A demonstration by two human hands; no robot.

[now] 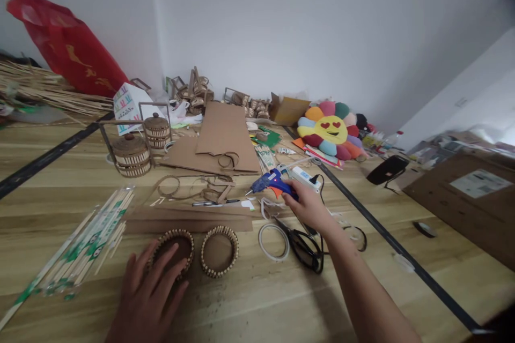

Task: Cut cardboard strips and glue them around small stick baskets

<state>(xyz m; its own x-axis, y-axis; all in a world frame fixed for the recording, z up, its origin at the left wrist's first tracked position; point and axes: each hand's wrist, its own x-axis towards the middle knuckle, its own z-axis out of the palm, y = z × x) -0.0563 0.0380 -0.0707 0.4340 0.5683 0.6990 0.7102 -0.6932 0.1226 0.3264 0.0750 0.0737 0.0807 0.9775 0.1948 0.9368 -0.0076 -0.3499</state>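
My right hand (302, 201) is wrapped round the handle of a blue glue gun (269, 181) with an orange trigger, its nozzle pointing left above the cardboard strips. My left hand (151, 289) has its fingers spread over a round basket (189, 249) edged with short wooden sticks, partly covering it. Just right of it stands a second round stick basket (219, 252), which neither hand touches. A white tape roll (273, 242) and black-handled scissors (308, 251) lie below my right hand.
Packed wooden sticks (90, 241) lie at left. Two lidded baskets (131, 156) with handles stand behind. Cardboard sheets (223, 128) fill the middle back. A power strip (306, 178), a flower cushion (330, 129), a black speaker (387, 170) and a large box (466, 198) are at right.
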